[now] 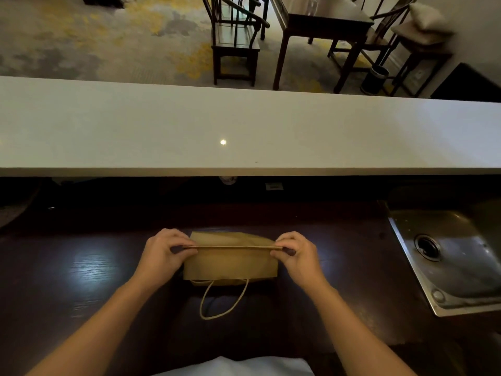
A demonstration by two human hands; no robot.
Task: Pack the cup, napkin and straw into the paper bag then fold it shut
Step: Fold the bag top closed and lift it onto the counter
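A brown paper bag [230, 263] stands on the dark wooden counter [81, 267] in front of me, its top folded over toward me along a straight crease. My left hand [162, 253] pinches the left end of that crease. At the right end, my right hand [295, 253] pinches the same fold. A twisted paper handle [225, 302] hangs down from the folded flap in a loop. The cup, napkin and straw are not visible; I cannot see inside the bag.
A white raised bar top [244, 126] runs across beyond the counter. A steel sink [447, 256] with a round drain sits at the right. Dark wooden chairs [235, 39] and a table [325, 23] stand on the patterned carpet behind.
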